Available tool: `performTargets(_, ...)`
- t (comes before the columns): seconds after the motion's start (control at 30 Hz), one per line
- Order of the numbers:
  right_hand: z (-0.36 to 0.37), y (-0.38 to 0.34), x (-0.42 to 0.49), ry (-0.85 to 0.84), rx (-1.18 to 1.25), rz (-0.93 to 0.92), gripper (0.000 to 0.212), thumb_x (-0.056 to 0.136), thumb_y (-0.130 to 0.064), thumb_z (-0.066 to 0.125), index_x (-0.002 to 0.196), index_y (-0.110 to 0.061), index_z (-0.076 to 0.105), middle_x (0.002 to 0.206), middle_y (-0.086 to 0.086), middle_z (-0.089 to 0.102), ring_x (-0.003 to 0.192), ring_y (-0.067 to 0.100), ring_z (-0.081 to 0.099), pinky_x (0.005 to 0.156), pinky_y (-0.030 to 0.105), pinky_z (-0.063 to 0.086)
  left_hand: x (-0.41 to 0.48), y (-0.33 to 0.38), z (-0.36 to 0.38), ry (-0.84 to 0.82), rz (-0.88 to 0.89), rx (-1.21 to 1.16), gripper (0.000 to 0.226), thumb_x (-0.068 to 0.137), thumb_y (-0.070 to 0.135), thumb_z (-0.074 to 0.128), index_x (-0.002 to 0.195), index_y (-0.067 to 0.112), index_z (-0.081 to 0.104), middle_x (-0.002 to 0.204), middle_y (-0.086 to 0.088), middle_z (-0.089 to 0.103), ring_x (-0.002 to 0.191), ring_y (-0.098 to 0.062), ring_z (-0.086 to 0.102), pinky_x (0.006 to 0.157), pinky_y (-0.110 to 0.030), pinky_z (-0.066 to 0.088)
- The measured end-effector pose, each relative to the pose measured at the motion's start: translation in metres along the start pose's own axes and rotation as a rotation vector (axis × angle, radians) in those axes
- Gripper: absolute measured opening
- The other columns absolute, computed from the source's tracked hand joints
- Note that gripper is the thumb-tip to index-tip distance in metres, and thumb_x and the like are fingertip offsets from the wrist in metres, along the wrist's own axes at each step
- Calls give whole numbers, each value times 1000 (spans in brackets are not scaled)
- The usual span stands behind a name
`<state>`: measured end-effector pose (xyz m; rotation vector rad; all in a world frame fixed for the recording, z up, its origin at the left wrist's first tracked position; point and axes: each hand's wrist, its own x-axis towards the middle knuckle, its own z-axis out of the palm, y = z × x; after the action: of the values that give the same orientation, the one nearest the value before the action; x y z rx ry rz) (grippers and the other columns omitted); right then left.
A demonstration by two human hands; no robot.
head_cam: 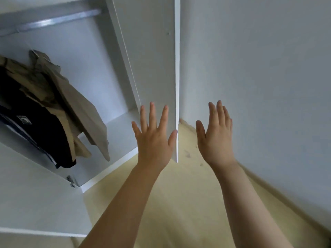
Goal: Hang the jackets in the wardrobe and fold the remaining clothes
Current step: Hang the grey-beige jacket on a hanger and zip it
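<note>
Head view of a person's two bare forearms raised toward the open white panel door (pixel 155 59) of a white wardrobe (pixel 100 68), the door being seen nearly edge-on. The left hand (pixel 154 138) is held flat in front of the door's inner face, back of the hand toward the camera, its fingers (pixel 152 115) straight, spread wide and holding nothing; the thumb tip lies at the door's front edge, though contact with the panel cannot be confirmed. The right hand (pixel 216 138) is raised just to the right of that edge, apart from it, palm turned toward the door, with fingers (pixel 219 111) straight, close together and empty. Left of the door, inside the wardrobe, a beige fabric jacket (pixel 77 104) and a dark navy jacket (pixel 35 126) with a small pale label hang side by side below a silver metal rail (pixel 53 21). A grey painted wall (pixel 259 68) rises to the right of the door, and pale yellow flooring (pixel 179 203) lies beneath it.
</note>
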<state>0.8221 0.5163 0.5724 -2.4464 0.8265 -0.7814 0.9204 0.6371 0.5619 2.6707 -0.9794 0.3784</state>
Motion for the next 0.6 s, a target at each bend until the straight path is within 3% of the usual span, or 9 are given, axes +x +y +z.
performTargets(0.27,-123,107,-53,145,32,162,59,100,-34,36,151,-10,16,159,11,11,147,27,4,119,42,10,-36,164,7,-76,178,-162,70,93,57,26,152,32,-3,160,-1,-12,146,-23,-16,115,-54,0)
performTargets(0.43,-224,196,-78,214,-65,207,60,100,-36,33,151,-11,14,159,9,12,147,25,5,120,43,11,-72,299,18,-84,316,-206,74,85,63,3,152,31,-4,160,-3,-10,146,-24,-14,114,-54,0)
performTargets(0.6,-304,297,-116,255,-173,286,61,100,-37,33,151,-10,15,158,10,17,147,24,9,119,44,15,-103,426,43,-132,384,-288,69,92,58,18,152,31,-5,160,-3,-12,146,-24,-14,113,-51,-1)
